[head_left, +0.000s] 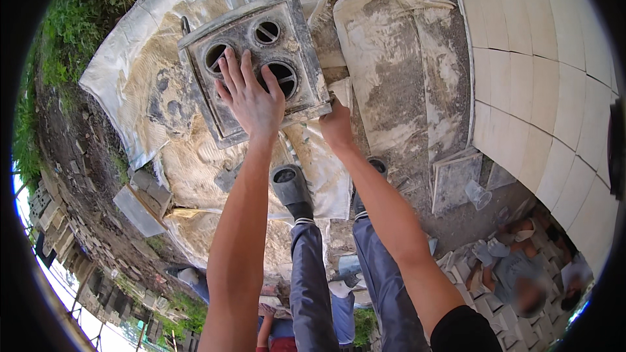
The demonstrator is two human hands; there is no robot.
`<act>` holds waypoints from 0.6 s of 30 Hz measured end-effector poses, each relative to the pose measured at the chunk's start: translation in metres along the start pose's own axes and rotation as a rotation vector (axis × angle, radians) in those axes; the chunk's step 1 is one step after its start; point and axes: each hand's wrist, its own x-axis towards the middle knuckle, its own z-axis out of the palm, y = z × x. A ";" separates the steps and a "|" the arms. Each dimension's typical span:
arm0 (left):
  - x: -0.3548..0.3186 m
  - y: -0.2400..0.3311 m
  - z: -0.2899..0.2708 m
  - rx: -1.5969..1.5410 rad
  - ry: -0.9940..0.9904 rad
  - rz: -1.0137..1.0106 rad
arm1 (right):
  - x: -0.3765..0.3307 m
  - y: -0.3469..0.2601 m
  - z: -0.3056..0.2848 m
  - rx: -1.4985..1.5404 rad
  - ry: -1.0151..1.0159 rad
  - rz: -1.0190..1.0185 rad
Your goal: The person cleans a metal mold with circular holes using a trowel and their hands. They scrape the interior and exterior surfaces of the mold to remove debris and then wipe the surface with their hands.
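Observation:
A square grey block mould point(261, 58) with three round holes in its top sits tilted over a dirty white sheet point(156, 85). My left hand point(251, 94) lies flat on the mould's top, fingers spread between the holes. My right hand point(336, 124) grips the mould's near right corner from below; its fingers are hidden under the edge. My legs in grey trousers and dark boots point(291, 189) stand just below the mould.
Rows of pale cast blocks point(535, 72) lie at the right. A second stained sheet point(398, 65) covers the ground beside the mould. A flat square slab point(453, 179) and a clear cup point(478, 193) rest nearby. A person point(521, 267) sits at lower right. Weeds and rubble line the left.

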 end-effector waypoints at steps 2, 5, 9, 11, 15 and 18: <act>0.003 -0.006 -0.001 0.009 0.004 0.003 | -0.006 -0.019 0.006 -0.199 -0.066 0.261; 0.002 0.000 -0.002 -0.030 -0.029 -0.024 | -0.008 -0.013 0.010 -0.275 -0.022 0.243; 0.003 0.011 0.000 -0.047 -0.037 -0.023 | -0.008 0.001 0.012 -0.294 0.113 0.206; 0.003 0.005 -0.003 -0.044 -0.032 -0.017 | -0.009 -0.006 0.015 -0.269 0.110 0.184; 0.005 0.000 -0.007 -0.035 -0.022 -0.028 | -0.004 -0.001 -0.007 0.100 -0.170 0.205; 0.008 0.001 -0.010 -0.054 -0.023 -0.029 | 0.012 0.024 -0.034 0.763 -0.622 0.435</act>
